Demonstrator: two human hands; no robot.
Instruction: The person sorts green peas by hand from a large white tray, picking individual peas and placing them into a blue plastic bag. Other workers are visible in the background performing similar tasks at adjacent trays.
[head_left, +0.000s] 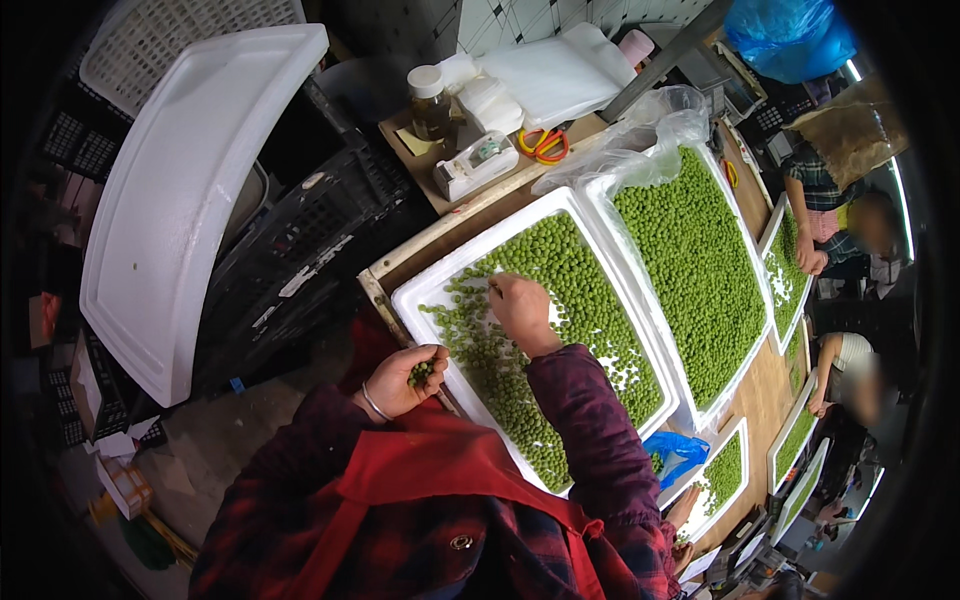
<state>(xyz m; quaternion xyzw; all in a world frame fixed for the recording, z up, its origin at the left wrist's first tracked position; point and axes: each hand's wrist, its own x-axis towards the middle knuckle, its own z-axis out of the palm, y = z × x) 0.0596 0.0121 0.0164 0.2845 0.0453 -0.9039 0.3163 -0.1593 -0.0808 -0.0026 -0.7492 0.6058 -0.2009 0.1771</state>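
While the left hand (pixel 405 378) sits cupped just off the near-left corner of the tray (pixel 425 290), its fingers curl together around a small clutch of peas (pixel 421 372). A thin bangle (pixel 374 402) rings that wrist.

Well left of the tray: white foam lid (pixel 180 200), tilted, leaning on a black crate (pixel 310 240).

The tray is white foam, part-filled with loose green peas (pixel 560 260); bare white patches show near its left rim. Right hand (pixel 520 305) rests inside the tray, left of centre, fingertips pinched together down among the peas; whether a pea is gripped I cannot tell. Dark plaid sleeve (pixel 590 420) crosses the tray's near edge.

Behind the tray: jar (pixel 430 100), scissors (pixel 545 145) with red and yellow handles, stacked white foam pieces (pixel 560 70).

Touching the tray's right side: second tray (pixel 690 270), plastic-lined, filled edge to edge with peas. Right of that, further pea trays (pixel 785 275); other people's arms reach over them. Blue bag (pixel 680 450) lies off the tray's near-right corner.
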